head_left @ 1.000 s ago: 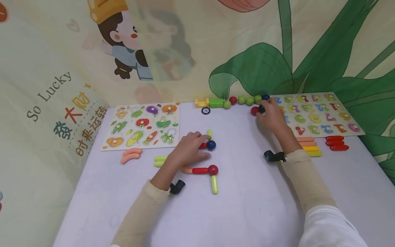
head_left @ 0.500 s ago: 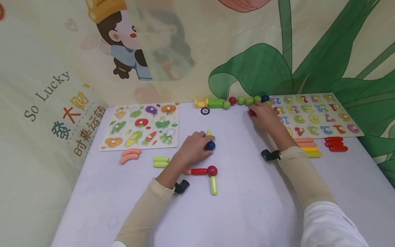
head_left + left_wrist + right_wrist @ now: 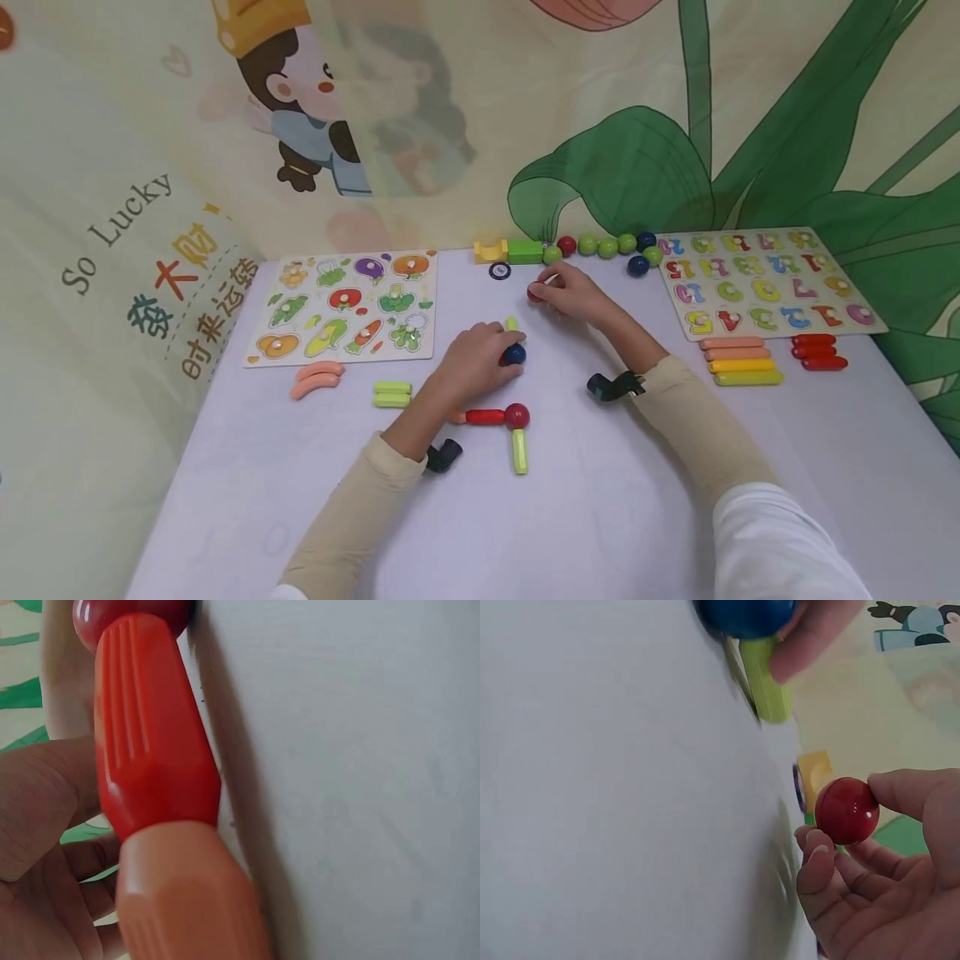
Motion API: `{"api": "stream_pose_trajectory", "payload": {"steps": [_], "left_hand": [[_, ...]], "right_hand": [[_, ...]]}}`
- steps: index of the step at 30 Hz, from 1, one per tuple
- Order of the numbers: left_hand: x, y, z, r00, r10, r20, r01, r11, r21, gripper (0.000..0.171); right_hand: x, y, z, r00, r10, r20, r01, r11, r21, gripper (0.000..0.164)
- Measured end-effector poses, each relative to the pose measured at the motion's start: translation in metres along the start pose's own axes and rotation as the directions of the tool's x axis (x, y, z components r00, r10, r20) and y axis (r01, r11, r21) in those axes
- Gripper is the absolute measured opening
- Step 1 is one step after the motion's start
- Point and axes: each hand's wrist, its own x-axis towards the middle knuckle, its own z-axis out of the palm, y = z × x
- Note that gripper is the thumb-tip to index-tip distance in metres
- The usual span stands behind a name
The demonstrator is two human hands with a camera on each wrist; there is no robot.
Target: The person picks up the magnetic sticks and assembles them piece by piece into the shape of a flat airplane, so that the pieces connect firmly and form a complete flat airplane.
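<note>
My right hand [image 3: 573, 293] pinches a small glossy red ball [image 3: 847, 811] between thumb and fingertips, just above the table. My left hand [image 3: 476, 360] is low over the table, thumb and fingers on either side of a dark blue ball [image 3: 513, 354]. A light green stick [image 3: 766, 679] sticks out from this ball, and one left finger lies against it in the right wrist view. Nearer the body, a red stick [image 3: 154, 727] joins a dark red ball [image 3: 517, 416] to a salmon-coloured stick [image 3: 191, 892], partly hidden by the left wrist. Another green stick [image 3: 520, 452] points toward the body from that ball.
Vegetable puzzle board [image 3: 341, 308] at left, number board [image 3: 772, 279] at right. Along the back stand a yellow block [image 3: 491, 252], a green block [image 3: 525, 252] and several balls, including a blue ball [image 3: 638, 266]. Loose sticks include salmon ones [image 3: 317, 382] and red ones [image 3: 814, 352].
My right hand has picked the red ball from beside the back row and carried it left toward the left hand. My left fingers have closed in around the blue ball.
</note>
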Motion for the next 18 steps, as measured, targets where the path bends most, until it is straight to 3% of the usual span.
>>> {"api": "stream_pose_trajectory", "payload": {"steps": [7, 14, 18], "left_hand": [[-0.001, 0.003, -0.001, 1.000, 0.011, -0.029, -0.010, 0.999, 0.041, 0.046], [-0.002, 0.003, -0.001, 0.999, 0.002, -0.045, 0.000, 0.999, 0.032, 0.046], [-0.002, 0.003, -0.001, 0.999, -0.002, -0.036, 0.003, 1.000, 0.024, 0.046]], "right_hand": [[0.010, -0.011, 0.020, 0.998, 0.048, 0.039, -0.045, 0.997, -0.069, 0.044], [0.011, -0.015, 0.026, 0.997, 0.078, 0.009, -0.077, 0.994, -0.083, 0.046], [0.007, -0.016, 0.029, 0.996, 0.058, 0.070, -0.051, 0.994, -0.092, 0.045]]}}
